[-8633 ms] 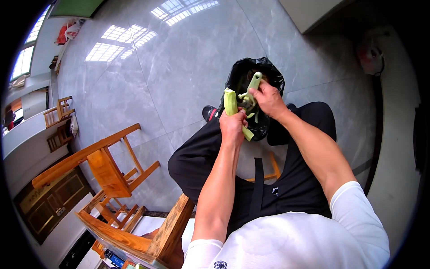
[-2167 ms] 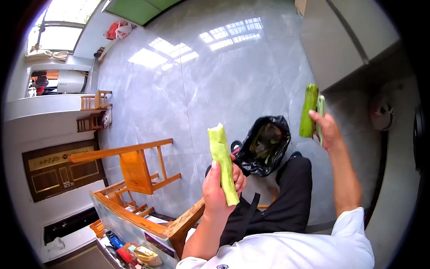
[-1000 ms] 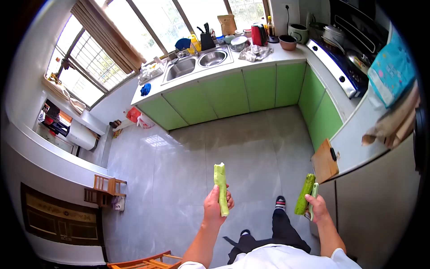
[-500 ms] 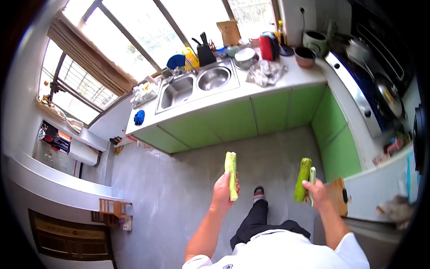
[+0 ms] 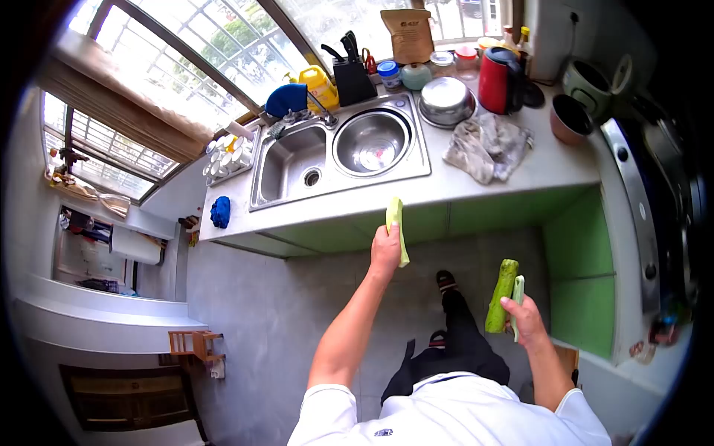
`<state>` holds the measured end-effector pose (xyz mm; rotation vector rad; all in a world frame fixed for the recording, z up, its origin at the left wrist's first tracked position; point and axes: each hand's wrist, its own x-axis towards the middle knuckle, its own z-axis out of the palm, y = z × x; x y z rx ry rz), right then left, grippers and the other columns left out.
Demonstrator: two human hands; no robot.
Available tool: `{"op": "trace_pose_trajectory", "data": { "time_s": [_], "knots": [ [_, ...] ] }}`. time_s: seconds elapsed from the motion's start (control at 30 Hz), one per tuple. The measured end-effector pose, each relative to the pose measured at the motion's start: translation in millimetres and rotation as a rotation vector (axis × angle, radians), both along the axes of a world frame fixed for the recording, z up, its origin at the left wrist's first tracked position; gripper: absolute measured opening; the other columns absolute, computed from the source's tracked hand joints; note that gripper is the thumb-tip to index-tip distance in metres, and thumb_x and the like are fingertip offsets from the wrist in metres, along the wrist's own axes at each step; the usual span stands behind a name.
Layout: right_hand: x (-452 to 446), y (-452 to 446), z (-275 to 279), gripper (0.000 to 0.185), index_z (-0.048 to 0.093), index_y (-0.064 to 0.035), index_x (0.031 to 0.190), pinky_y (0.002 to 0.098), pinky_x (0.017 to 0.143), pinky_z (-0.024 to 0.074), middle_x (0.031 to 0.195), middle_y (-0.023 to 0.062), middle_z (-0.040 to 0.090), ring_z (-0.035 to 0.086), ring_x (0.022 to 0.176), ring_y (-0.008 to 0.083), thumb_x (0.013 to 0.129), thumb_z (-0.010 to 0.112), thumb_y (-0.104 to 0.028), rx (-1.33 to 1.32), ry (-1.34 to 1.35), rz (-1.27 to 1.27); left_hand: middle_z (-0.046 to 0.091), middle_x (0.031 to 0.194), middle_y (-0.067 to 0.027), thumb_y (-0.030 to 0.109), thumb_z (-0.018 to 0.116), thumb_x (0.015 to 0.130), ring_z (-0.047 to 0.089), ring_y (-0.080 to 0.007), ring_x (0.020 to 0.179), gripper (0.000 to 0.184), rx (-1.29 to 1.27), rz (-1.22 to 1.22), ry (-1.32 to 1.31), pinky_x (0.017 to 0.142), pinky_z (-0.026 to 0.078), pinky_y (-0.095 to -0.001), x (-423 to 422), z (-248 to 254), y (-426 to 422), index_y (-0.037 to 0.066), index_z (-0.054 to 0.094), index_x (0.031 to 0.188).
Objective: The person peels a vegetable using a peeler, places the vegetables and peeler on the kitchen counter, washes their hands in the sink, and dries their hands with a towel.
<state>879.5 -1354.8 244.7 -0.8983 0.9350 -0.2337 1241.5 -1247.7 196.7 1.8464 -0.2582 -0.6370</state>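
My left hand (image 5: 385,249) is closed round a pale green peeled stem vegetable (image 5: 402,249), which looks like celtuce. It is held upright in front of the counter edge. Lower and to the right, my right hand (image 5: 526,318) grips a darker green stem vegetable (image 5: 500,297) with its skin on. The same hand also holds a slim pale green and white tool (image 5: 518,301), which resembles a peeler, alongside it. The fingers partly hide both. Ahead stands the double sink (image 5: 297,165), with a round metal basin (image 5: 371,143) in its right bowl.
On the white counter (image 5: 439,189) are a crumpled plastic bag (image 5: 487,149), a metal bowl (image 5: 446,100), a red kettle (image 5: 500,80), a brown pot (image 5: 570,119), a knife block (image 5: 354,82) and a blue cloth (image 5: 220,212). A stove (image 5: 632,201) is at right. Green cabinets (image 5: 576,245) run below.
I have stepped closer to the counter and sink. My left hand has moved up and forward with the peeled stem. My right hand keeps its hold at about the same place.
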Motion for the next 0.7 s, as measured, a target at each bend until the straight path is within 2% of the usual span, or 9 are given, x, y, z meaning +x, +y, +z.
{"op": "trace_pose_trajectory", "data": {
  "time_s": [0.07, 0.1, 0.17, 0.23, 0.3, 0.4, 0.53, 0.63, 0.7],
  "knots": [
    [35.1, -24.1, -12.6, 0.030, 0.061, -0.0050, 0.110, 0.0266, 0.057, 0.0455, 0.086, 0.0031, 0.063, 0.058, 0.068, 0.0111, 0.090, 0.071, -0.025, -0.030, -0.054, 0.007, 0.066, 0.085, -0.0207, 0.037, 0.051, 0.105, 0.065, -0.0376, 0.079, 0.042, 0.253, -0.050, -0.398, 0.073, 0.051, -0.0472, 39.3, -18.7, -33.7, -0.002, 0.060, 0.092],
    [49.1, -33.9, -12.3, 0.030, 0.061, -0.0050, 0.110, 0.0266, 0.057, 0.0455, 0.086, 0.0031, 0.063, 0.058, 0.068, 0.0111, 0.090, 0.071, -0.025, -0.007, -0.038, 0.001, 0.066, 0.085, -0.0207, 0.037, 0.051, 0.105, 0.065, -0.0376, 0.079, 0.042, 0.275, -0.062, -0.383, 0.073, 0.051, -0.0472, 50.7, -24.7, -45.5, -0.002, 0.060, 0.092],
    [85.2, -72.5, -5.5, 0.030, 0.061, -0.0057, 0.111, 0.0236, 0.055, 0.0421, 0.083, 0.0006, 0.061, 0.055, 0.065, 0.0076, 0.091, 0.072, -0.025, 0.000, -0.019, 0.158, 0.065, 0.097, -0.0319, 0.038, 0.050, 0.103, 0.061, -0.0520, 0.095, 0.044, 0.320, -0.037, -0.420, 0.083, 0.048, -0.0568, 74.3, -34.3, -78.1, -0.005, 0.058, 0.102],
    [121.3, -93.7, -1.9, 0.030, 0.061, -0.0063, 0.111, 0.0219, 0.053, 0.0382, 0.081, -0.0020, 0.058, 0.048, 0.062, 0.0053, 0.091, 0.072, -0.026, -0.045, -0.028, 0.220, 0.066, 0.098, -0.0321, 0.039, 0.051, 0.103, 0.063, -0.0509, 0.093, 0.044, 0.369, -0.066, -0.405, 0.083, 0.049, -0.0561, 93.3, -46.3, -96.7, -0.005, 0.055, 0.102],
    [154.3, -114.3, 10.0, 0.033, 0.062, -0.0038, 0.114, 0.0244, 0.063, 0.0463, 0.088, 0.0003, 0.062, 0.055, 0.071, 0.0075, 0.092, 0.072, -0.026, -0.062, -0.025, 0.324, 0.066, 0.097, -0.0312, 0.039, 0.050, 0.103, 0.063, -0.0504, 0.093, 0.044, 0.426, -0.057, -0.457, 0.083, 0.049, -0.0564, 102.4, -55.8, -109.4, -0.005, 0.054, 0.104],
    [198.8, -133.4, 34.1, 0.037, 0.062, 0.0016, 0.119, 0.0328, 0.092, 0.0505, 0.106, 0.0060, 0.067, 0.062, 0.100, 0.0131, 0.093, 0.073, -0.022, -0.160, 0.011, 0.435, 0.066, 0.095, -0.0303, 0.038, 0.051, 0.103, 0.064, -0.0496, 0.094, 0.042, 0.484, -0.083, -0.483, 0.084, 0.049, -0.0567, 111.3, -53.9, -118.9, -0.004, 0.053, 0.107],
    [234.0, -134.8, 28.3, 0.038, 0.062, 0.0014, 0.118, 0.0315, 0.089, 0.0510, 0.105, 0.0057, 0.067, 0.062, 0.097, 0.0125, 0.093, 0.074, -0.024, -0.138, -0.099, 0.479, 0.064, 0.106, -0.0309, 0.035, 0.054, 0.102, 0.063, -0.0478, 0.100, 0.044, 0.627, -0.133, -0.457, 0.086, 0.049, -0.0558, 111.8, -49.1, -120.1, -0.006, 0.052, 0.116],
    [255.6, -128.8, 31.9, 0.040, 0.061, 0.0016, 0.119, 0.0313, 0.089, 0.0509, 0.105, 0.0058, 0.067, 0.062, 0.098, 0.0127, 0.093, 0.074, -0.026, -0.078, -0.047, 0.507, 0.061, 0.113, -0.0280, 0.029, 0.057, 0.100, 0.063, -0.0457, 0.099, 0.043, 0.523, -0.010, -0.713, 0.086, 0.049, -0.0537, 100.9, -42.6, -105.4, -0.005, 0.052, 0.125],
    [268.2, -122.8, 37.1, 0.042, 0.061, 0.0020, 0.120, 0.0310, 0.089, 0.0510, 0.105, 0.0062, 0.067, 0.062, 0.098, 0.0130, 0.093, 0.075, -0.027, -0.080, -0.050, 0.563, 0.059, 0.111, -0.0217, 0.021, 0.058, 0.101, 0.062, -0.0354, 0.093, 0.037, 0.282, -0.095, -0.810, 0.081, 0.052, -0.0441, 86.5, -19.4, -88.3, -0.002, 0.056, 0.130]
  ]
}}
